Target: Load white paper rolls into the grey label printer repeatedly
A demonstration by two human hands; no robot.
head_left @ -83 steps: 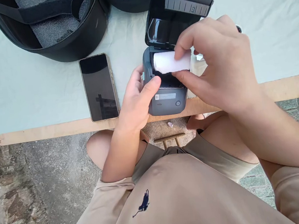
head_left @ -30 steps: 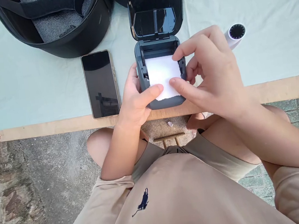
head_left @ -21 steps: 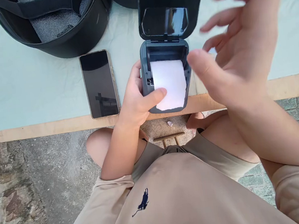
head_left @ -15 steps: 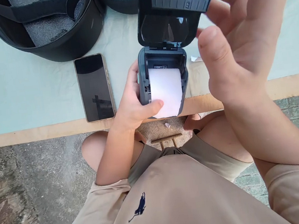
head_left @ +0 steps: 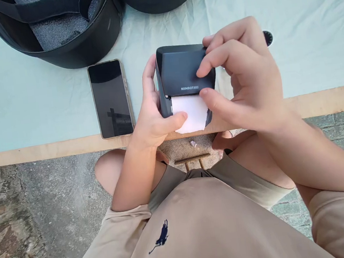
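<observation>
One printer (head_left: 166, 106) sits in two hands at the table's front edge (head_left: 328, 99), the left hand (head_left: 152, 123) clamped around its body, thumb on one paper strip (head_left: 190, 110), the right hand (head_left: 244, 78) gripping its one lid (head_left: 180, 67), with one phone (head_left: 111, 99) apart at left and two case halves (head_left: 86, 45) beyond.

The printer (head_left: 166, 105) sits between the left hand (head_left: 150, 117) and right hand (head_left: 249, 77) — paper (head_left: 190, 109) extends from under its lid (head_left: 180, 69). The phone (head_left: 110, 99) lies left of the printer — case (head_left: 86, 47) behind the phone.
</observation>
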